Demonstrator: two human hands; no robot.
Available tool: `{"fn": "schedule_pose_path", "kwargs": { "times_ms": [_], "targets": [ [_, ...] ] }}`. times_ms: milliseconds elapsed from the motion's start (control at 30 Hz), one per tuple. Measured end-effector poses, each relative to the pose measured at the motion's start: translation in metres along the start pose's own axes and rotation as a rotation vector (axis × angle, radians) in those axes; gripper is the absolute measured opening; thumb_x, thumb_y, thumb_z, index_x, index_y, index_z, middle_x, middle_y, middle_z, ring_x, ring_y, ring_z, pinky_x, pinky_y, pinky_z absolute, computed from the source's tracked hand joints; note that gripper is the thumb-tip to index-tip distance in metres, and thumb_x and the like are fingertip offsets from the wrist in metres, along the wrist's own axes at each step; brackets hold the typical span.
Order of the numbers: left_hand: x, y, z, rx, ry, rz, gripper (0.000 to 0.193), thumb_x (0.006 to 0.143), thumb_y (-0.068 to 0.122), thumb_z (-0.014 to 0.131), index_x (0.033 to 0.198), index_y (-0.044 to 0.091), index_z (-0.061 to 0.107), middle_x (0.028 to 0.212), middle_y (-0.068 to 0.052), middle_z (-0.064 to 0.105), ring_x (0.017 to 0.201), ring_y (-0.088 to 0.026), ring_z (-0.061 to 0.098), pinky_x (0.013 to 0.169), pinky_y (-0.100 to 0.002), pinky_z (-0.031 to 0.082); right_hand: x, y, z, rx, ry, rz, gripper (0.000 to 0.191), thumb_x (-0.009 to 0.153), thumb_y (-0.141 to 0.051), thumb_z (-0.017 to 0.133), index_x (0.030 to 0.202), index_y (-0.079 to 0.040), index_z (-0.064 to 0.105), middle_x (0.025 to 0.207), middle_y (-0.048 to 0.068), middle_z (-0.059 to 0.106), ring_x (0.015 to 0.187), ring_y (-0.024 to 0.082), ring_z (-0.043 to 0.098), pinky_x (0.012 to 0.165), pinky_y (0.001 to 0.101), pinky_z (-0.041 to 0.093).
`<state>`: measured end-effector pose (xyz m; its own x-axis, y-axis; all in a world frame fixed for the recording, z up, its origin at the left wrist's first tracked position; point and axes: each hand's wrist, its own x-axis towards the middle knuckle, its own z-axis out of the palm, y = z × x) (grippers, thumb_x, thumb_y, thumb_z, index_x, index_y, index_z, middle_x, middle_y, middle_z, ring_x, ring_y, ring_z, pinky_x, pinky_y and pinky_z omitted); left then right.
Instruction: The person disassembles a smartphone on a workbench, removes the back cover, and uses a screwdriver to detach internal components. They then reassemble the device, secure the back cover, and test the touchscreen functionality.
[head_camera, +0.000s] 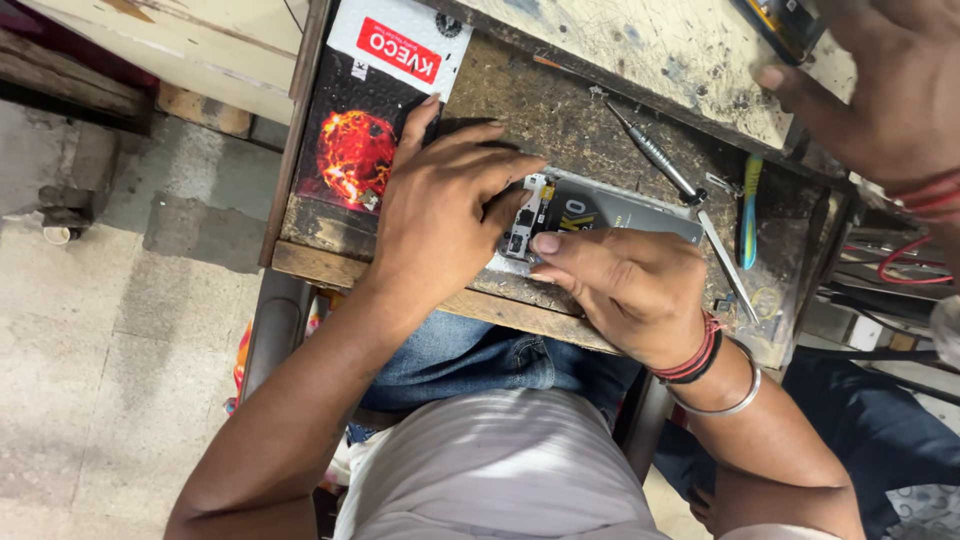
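The left hand (435, 215) lies flat on the open phone (600, 225), its fingers spread and pressing down on the near end, not clenched. The right hand (630, 285) pinches at the phone's exposed top edge with thumb and forefinger; what it grips, if anything, is too small to tell. The phone lies on the worn bench (560, 110), directly under both hands, its long axis running away to the right. Just beyond it lie a screwdriver (655, 155), a thin metal tool (728, 265) and a blue pick (748, 210). A printed packet (365, 110) sits left. Another person's hand (880, 90) reaches in top right.
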<state>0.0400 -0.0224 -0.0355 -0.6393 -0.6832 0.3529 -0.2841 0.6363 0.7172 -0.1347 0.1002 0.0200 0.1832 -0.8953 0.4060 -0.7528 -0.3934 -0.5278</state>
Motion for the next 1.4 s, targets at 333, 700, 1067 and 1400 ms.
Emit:
{"fn": "schedule_pose_path", "kwargs": {
  "times_ms": [333, 700, 1067, 1400],
  "targets": [
    [0.001, 0.001, -0.004, 0.009, -0.009, 0.005, 0.028, 0.087, 0.015, 0.081, 0.115, 0.015, 0.078, 0.112, -0.005, 0.078, 0.121, -0.024, 0.065, 0.122, -0.054, 0.025, -0.002, 0.007, -0.023, -0.410, 0.456, 0.067, 0.045, 0.083, -0.017, 0.079, 0.113, 0.003, 0.053, 0.083, 0.015, 0.073, 0.074, 0.027, 0.063, 0.070, 0.0501, 0.046],
    [-0.001, -0.001, -0.004, 0.018, -0.012, -0.008, 0.027, 0.086, 0.016, 0.081, 0.113, 0.016, 0.078, 0.109, -0.005, 0.078, 0.121, -0.022, 0.066, 0.122, -0.056, 0.024, -0.012, 0.083, -0.039, -0.083, 0.714, 0.135, 0.039, 0.121, -0.002, 0.075, 0.127, -0.003, 0.036, 0.114, 0.030, 0.080, 0.091, 0.017, 0.077, 0.080, 0.0231, 0.061],
    [-0.001, -0.001, -0.007, 0.015, -0.008, -0.006, 0.027, 0.086, 0.017, 0.081, 0.113, 0.016, 0.078, 0.108, -0.005, 0.078, 0.121, -0.022, 0.066, 0.122, -0.055, 0.024, -0.012, 0.085, -0.037, -0.132, 0.714, 0.123, 0.038, 0.120, -0.005, 0.076, 0.128, -0.003, 0.038, 0.108, 0.028, 0.079, 0.089, 0.016, 0.077, 0.081, 0.0206, 0.059],
    [-0.002, -0.002, -0.006, 0.010, 0.006, 0.001, 0.027, 0.086, 0.016, 0.080, 0.113, 0.015, 0.078, 0.108, -0.006, 0.077, 0.120, -0.022, 0.066, 0.122, -0.055, 0.025, -0.010, 0.076, -0.036, -0.099, 0.702, 0.141, 0.040, 0.119, -0.005, 0.075, 0.126, -0.004, 0.036, 0.105, 0.027, 0.077, 0.094, 0.020, 0.079, 0.084, 0.0241, 0.062]
  ]
}}
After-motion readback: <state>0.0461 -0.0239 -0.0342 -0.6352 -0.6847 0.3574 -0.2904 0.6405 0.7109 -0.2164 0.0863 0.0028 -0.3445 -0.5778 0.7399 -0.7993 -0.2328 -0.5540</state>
